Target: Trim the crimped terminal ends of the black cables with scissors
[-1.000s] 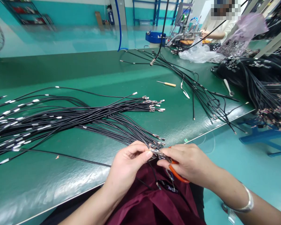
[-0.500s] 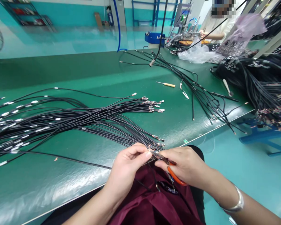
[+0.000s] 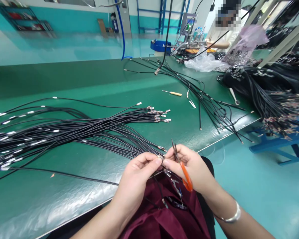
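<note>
Teal-and-white walls and a glossy pale floor lie in the head view beyond a green table (image 3: 94, 79), across which stretches a thick cable bundle (image 3: 89, 124), black with white tags, its metal-tipped ends to the right. All places here are told from that bundle.

Just off its near right side, where its lower strands fan out, the two hands meet. The left hand (image 3: 137, 174) has its grip together, thumb and forefinger pinching a small metal cable end (image 3: 161, 157). The right hand (image 3: 191, 166) has its grip clamped on orange-handled snips (image 3: 186, 177), blades sticking up past the fingers and slightly parted; its thumb and forefinger reach that same cable end, though whether they pinch it I cannot tell. A silver bracelet (image 3: 233, 214) circles the right wrist. Nearer than the bundle is a dark red apron (image 3: 161, 219).

Right of the bundle and farther off lie a yellow-handled awl (image 3: 175, 94) and a loose spread of cables (image 3: 206, 94); well to the right, a dense cable heap (image 3: 261, 86) droops past the table edge above a blue stool (image 3: 284, 146). Far beyond the bundle, to the right, a co-worker's hand (image 3: 209, 43) is at a machine (image 3: 189, 41).
</note>
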### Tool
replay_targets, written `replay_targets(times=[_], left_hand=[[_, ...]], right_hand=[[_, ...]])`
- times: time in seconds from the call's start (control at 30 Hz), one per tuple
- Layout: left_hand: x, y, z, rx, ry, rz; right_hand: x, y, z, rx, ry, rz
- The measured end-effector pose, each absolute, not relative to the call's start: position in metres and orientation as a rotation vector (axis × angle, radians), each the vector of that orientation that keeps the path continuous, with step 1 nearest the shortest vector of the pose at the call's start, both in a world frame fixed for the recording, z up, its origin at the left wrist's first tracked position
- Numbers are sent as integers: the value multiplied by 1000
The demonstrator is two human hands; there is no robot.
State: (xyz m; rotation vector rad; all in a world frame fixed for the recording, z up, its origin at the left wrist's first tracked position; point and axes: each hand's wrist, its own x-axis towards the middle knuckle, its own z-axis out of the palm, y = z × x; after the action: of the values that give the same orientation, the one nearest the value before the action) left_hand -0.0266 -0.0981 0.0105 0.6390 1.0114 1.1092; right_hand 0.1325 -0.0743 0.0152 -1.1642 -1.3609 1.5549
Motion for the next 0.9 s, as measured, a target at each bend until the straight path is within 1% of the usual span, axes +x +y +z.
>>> replay_targets(times=[0.13,0.23,0.3,0.4,0.43,0.47,0.57,0.63,0.8,0.9], left_hand=[[-25,-90,15,482,845,1087],[-25,-85,14,419,799,1063],[-25,-82,13,401,807,1066],[-24,-82,12,408,825,1081],[-24,-82,11,416,824,1081],[-24,-83,12,426,821,1077],[-24,-83,12,454,811,1069],[-24,-83,13,461,814,1069],[-24,-84,12,461,822,1076],[-24,-85,13,468,842,1075]], right_hand=[[131,-66,9,-1049,-1186,1721],[138,-61,5,-1031,-1155,1774],[145,-60,8,-1112,-1220,1686],[157,-64,19,-1279,-1359,1429],[160,-67,23,-1284,-1397,1410],[163,-70,27,-1251,-1433,1464],[169,-81,31,-1109,-1504,1810],[170,-87,30,-1075,-1508,1978],[165,-88,30,-1108,-1495,2130],[161,-84,33,-1190,-1514,2144]])
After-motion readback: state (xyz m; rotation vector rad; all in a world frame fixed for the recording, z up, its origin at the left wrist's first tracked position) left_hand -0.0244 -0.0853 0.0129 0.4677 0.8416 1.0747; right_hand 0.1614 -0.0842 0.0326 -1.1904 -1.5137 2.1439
